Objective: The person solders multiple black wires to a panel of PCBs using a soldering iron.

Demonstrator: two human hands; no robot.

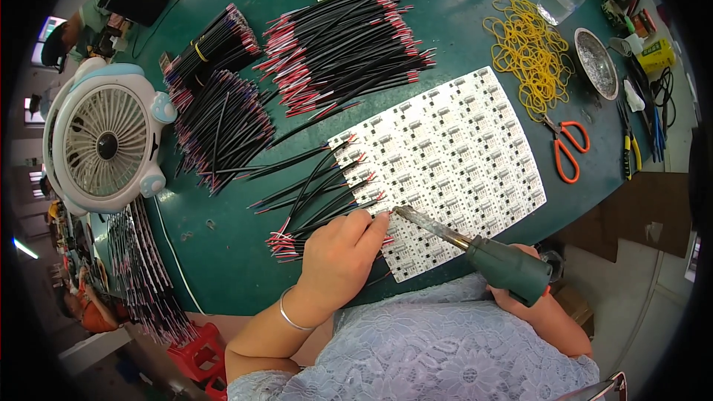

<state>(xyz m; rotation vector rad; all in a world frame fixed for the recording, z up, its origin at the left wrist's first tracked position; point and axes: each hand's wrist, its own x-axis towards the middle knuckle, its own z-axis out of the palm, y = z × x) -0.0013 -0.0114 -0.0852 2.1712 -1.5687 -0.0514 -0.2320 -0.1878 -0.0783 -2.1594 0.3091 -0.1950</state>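
We see the white rectangular sheet of printed circuit boards (460, 167) flat on the dark green table (230, 275), just right of and beyond the left hand (343, 249). That hand's thumb and forefinger come narrowly together at the sheet's left edge; we cannot tell what is between them. The right hand (512, 307), on the sheet's near right side, grips a green-handled soldering iron with a metal barrel (494, 261), its tip beside the left fingertips. Black cables with red ends (327, 213) lie along the left edge.
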